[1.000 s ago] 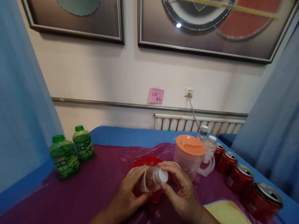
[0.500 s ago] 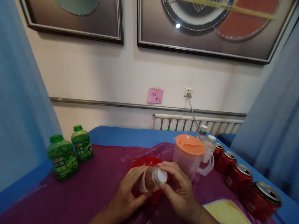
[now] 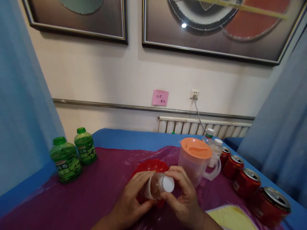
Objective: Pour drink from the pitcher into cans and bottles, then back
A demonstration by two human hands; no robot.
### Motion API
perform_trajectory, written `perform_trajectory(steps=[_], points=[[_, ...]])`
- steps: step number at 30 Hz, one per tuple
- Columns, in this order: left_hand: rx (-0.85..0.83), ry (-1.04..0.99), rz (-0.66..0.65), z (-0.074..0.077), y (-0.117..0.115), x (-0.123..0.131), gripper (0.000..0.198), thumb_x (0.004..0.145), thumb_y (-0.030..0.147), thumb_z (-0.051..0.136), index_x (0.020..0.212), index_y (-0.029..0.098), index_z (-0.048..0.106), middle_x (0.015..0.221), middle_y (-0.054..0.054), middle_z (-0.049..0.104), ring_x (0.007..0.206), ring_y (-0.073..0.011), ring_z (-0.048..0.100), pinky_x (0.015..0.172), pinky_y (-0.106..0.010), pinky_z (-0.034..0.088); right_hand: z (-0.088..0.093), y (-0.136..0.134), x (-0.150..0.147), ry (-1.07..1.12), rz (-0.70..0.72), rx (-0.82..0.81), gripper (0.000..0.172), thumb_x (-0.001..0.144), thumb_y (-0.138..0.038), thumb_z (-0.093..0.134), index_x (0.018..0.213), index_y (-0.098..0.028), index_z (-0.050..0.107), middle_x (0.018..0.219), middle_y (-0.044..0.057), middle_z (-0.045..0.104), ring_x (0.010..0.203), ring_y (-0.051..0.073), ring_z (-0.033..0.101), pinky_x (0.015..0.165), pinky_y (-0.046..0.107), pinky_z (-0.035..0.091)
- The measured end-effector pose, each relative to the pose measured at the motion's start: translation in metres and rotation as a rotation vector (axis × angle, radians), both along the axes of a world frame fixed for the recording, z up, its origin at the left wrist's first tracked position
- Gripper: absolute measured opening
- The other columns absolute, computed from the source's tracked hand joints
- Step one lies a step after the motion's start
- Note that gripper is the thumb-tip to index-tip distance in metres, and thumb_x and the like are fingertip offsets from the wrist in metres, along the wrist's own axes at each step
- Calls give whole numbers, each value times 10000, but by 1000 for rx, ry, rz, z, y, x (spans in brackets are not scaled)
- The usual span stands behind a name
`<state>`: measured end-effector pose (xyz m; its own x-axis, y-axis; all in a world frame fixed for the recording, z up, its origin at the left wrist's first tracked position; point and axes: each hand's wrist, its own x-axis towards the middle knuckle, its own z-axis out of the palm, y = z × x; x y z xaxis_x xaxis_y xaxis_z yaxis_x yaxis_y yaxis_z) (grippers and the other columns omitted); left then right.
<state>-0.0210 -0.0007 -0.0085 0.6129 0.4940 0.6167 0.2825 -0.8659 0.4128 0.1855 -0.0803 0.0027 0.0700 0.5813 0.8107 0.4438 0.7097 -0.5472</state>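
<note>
A small clear bottle [image 3: 155, 187] with brownish contents and a white cap [image 3: 168, 184] lies tilted between my hands, its cap pointing right and toward me. My left hand [image 3: 133, 195] is wrapped round the bottle's body. At the other end, my right hand [image 3: 183, 193] has its thumb and fingers closed about the cap. Beneath the bottle is a red scalloped bowl [image 3: 153, 165], largely covered by my hands. Just beyond my right hand stands a clear pitcher [image 3: 189, 163] with an orange lid [image 3: 196, 148].
Two green bottles [image 3: 66, 161] stand at the left. Several red cans [image 3: 246, 182] line the right edge, near two white-capped bottles [image 3: 216, 148]. A yellow cloth [image 3: 230, 217] lies at the front right. Purple plastic sheeting [image 3: 103, 179] covers part of the blue table [image 3: 124, 140].
The bottle's capped end has shifted slightly right and tipped more toward me. My right fingers have moved a little around the cap. Both hands keep their hold.
</note>
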Motion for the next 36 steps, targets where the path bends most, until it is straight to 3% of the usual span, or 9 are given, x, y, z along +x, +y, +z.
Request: perform_trajectory(steps=[7, 14, 20, 26, 32, 36], points=[[-16, -21, 7, 1, -1, 0, 675, 780, 334, 789, 1376, 335, 473, 1272, -65, 683, 1167, -258, 649, 989, -418, 557, 1, -2, -1, 0, 36, -16, 363, 934, -335, 618, 1285, -276, 549, 1191, 83, 577, 1097, 230, 604, 930, 372, 510], [-13, -8, 0, 1, -3, 0, 660, 795, 370, 773, 1381, 323, 473, 1259, -81, 687, 1176, -275, 643, 1007, -449, 545, -2, 1, -6, 114, -26, -45, 341, 865, -463, 691, 1117, -260, 582, 1058, 52, 588, 984, 226, 617, 847, 354, 518], [-30, -9, 2, -3, -3, -1, 659, 798, 390, 772, 1385, 311, 481, 1272, -97, 683, 1184, -291, 640, 1010, -463, 546, -10, 4, -10, 166, 30, -47, 404, 863, -509, 690, 1125, -247, 529, 1062, 63, 567, 962, 227, 605, 823, 359, 518], [-1, 1, 4, -5, -2, -1, 683, 799, 375, 779, 1398, 329, 456, 1288, -73, 679, 1201, -267, 632, 1034, -443, 536, -4, 1, -12, 142, -47, -65, 422, 838, -556, 706, 1055, -248, 514, 1000, 35, 552, 885, 206, 596, 758, 332, 513], [-11, -12, -6, -2, -3, 0, 683, 797, 366, 781, 1397, 328, 458, 1287, -75, 677, 1193, -266, 632, 1020, -441, 544, -1, 0, -11, 25, -109, 38, 406, 890, -505, 666, 1153, -239, 508, 1049, 62, 576, 950, 225, 607, 830, 365, 518], [-33, -12, -8, -1, -5, 0, 672, 786, 346, 783, 1386, 315, 482, 1278, -81, 683, 1181, -273, 640, 1016, -447, 545, -2, -4, -8, -19, -60, 39, 366, 947, -402, 579, 1249, -215, 495, 1140, 115, 586, 1077, 272, 603, 911, 431, 523]])
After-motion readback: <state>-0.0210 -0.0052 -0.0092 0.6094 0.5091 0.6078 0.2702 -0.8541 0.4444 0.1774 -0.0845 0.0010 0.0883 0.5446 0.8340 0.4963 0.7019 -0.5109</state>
